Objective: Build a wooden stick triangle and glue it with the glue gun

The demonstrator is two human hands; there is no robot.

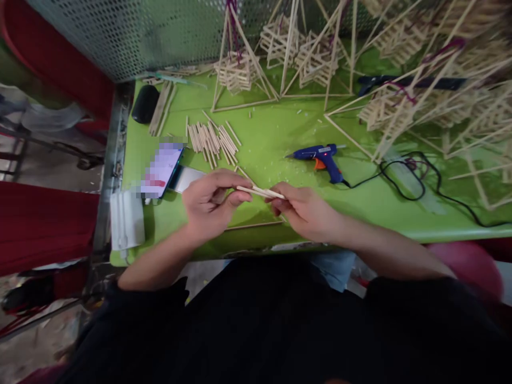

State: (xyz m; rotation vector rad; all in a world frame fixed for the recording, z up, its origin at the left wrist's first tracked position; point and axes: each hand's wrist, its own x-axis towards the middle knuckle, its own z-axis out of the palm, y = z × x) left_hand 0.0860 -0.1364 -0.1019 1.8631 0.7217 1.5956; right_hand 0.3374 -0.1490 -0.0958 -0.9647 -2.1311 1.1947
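Note:
Short pale wooden sticks are held just above the front of the green table, overlapping lengthwise. My right hand pinches their right end between thumb and fingers. At their left end, the thumb and forefinger of my left hand close around the tip. Beyond my left hand lies a loose pile of similar cut sticks. A blue glue gun with an orange trigger and a small red light rests on its side beyond my right hand. One longer stick lies near the table's front edge.
Stick-built pyramid frames with small stacked-stick baskets stand along the back and right. A black cord loops across the right side. At left are a phone, a white power bank and a black case. Perforated metal borders the back.

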